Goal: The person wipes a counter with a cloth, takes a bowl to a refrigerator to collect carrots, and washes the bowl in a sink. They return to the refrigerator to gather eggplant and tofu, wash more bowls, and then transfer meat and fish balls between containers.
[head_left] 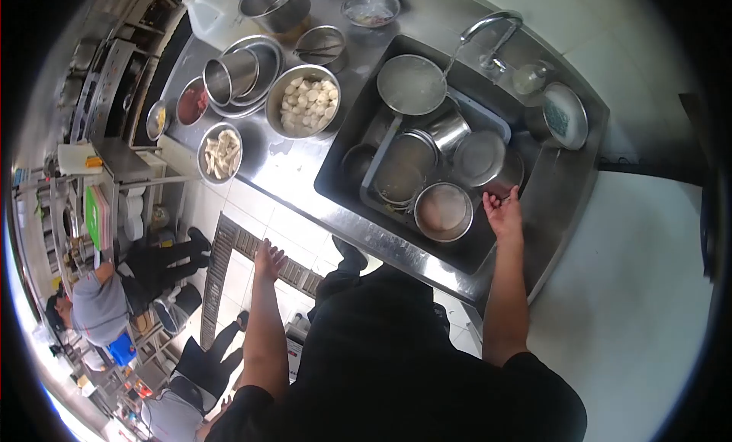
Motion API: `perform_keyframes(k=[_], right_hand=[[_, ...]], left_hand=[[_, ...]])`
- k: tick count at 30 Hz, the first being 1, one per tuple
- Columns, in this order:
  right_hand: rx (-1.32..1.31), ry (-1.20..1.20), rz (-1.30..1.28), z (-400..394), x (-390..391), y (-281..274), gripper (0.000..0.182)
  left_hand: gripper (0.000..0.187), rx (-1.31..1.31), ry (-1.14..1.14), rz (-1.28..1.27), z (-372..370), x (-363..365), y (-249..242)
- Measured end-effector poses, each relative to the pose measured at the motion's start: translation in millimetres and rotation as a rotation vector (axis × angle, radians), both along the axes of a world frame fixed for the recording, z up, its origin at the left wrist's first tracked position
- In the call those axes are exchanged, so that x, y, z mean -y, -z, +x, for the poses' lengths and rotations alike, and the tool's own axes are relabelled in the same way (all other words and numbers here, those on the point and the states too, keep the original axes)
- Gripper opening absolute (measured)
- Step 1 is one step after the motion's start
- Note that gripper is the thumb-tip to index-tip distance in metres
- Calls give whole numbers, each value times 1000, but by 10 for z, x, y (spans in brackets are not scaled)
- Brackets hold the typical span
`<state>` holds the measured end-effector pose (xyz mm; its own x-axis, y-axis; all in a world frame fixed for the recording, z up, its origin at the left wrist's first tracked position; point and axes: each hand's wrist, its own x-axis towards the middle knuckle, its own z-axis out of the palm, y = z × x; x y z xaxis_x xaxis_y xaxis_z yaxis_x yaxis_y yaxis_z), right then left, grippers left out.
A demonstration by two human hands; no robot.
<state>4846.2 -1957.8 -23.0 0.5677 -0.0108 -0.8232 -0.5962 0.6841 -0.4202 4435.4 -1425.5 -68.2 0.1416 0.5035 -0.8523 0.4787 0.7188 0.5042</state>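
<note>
My right hand (pixel 503 212) is at the front right of the dark sink (pixel 328 175), palm up and fingers apart. Its fingertips are right at the lower edge of a steel pot (pixel 505 171), which lies tilted in the sink with its round base showing. Just left of that hand sits a steel bowl (pixel 444 212) of cloudy water. My left hand (pixel 268 260) hangs over the floor in front of the counter, fingers spread and holding nothing. Water runs from the curved faucet (pixel 492 19) beside a full pot (pixel 412 85) at the sink's back.
On the left counter stand a pot of white chunks (pixel 309 106), a bowl of pale strips (pixel 219 154), a bowl of red meat (pixel 192 102) and stacked steel bowls (pixel 259 68). A bowl with a green scrubber (pixel 560 115) sits right. Two people work at far left.
</note>
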Motion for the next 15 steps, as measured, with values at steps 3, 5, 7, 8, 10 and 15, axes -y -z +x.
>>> perform_keyframes(k=[3, 5, 7, 8, 10, 15], right_hand=[[36, 49, 175, 66, 75, 100, 59], [32, 59, 268, 130, 98, 86, 61], [15, 85, 347, 166, 125, 49, 66], [2, 98, 360, 172, 121, -21, 68], [-23, 120, 389, 184, 104, -129, 71], [160, 119, 387, 122, -6, -474, 75]], left_hand=[[76, -83, 71, -2, -159, 29, 125], [70, -146, 120, 25, -168, 115, 135], [70, -158, 232, 23, -222, 162, 114], [70, -163, 291, 17, -273, 193, 142], [68, -188, 366, -23, -364, 214, 200], [58, -257, 482, 38, -584, 299, 273]])
